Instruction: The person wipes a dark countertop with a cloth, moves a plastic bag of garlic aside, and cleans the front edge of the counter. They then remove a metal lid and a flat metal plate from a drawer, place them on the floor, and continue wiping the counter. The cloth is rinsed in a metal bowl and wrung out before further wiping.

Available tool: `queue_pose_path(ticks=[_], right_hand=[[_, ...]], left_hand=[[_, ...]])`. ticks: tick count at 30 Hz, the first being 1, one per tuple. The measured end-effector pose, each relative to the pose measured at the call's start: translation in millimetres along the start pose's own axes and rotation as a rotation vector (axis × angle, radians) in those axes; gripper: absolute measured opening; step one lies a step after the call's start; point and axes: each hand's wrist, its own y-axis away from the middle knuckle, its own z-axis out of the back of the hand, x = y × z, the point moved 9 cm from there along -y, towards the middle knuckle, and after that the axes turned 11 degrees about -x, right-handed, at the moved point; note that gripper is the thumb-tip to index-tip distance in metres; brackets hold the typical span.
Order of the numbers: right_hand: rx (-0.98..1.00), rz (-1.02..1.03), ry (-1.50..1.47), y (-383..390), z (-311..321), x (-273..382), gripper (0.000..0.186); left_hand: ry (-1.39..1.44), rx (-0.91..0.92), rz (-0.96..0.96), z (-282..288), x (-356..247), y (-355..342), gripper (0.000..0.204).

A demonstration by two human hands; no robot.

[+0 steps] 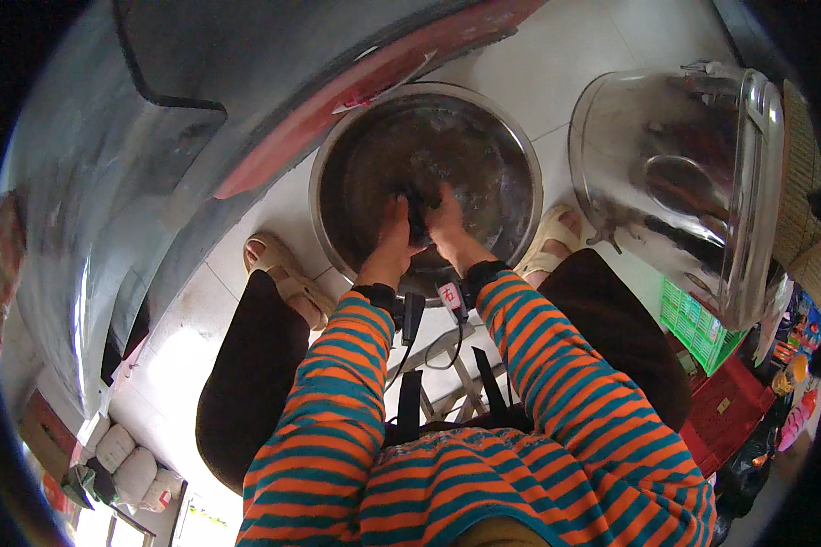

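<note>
Dark item (417, 208) between hands, near middle of steel basin (536, 182) with murky water (483, 205). Left hand (393, 239) at item's left, right hand (444, 221) at its right, both partly open, fingers extended; firmness of grip, cannot tell. Basin on tiled floor (178, 333), between sandals (288, 279). Farther right, clear tub (648, 137), green crate (696, 321), red crate (739, 410)

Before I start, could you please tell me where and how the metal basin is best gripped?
The metal basin is probably best held by opposite stretches of its rim, from left and right: it is wide and round, with no handles showing.
</note>
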Motion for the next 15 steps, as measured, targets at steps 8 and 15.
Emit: queue_pose_path(ticks=[8,15], right_hand=[[0.049,0.064,0.200,15.4,-35.8,49.1,0.050],[-0.086,0.262,0.340,25.1,-23.9,75.0,0.039]], left_hand=[[0.179,-0.067,-0.007,3.3,-25.1,-11.1,0.057],[-0.176,-0.137,-0.350,5.6,-46.3,-4.3,0.054]])
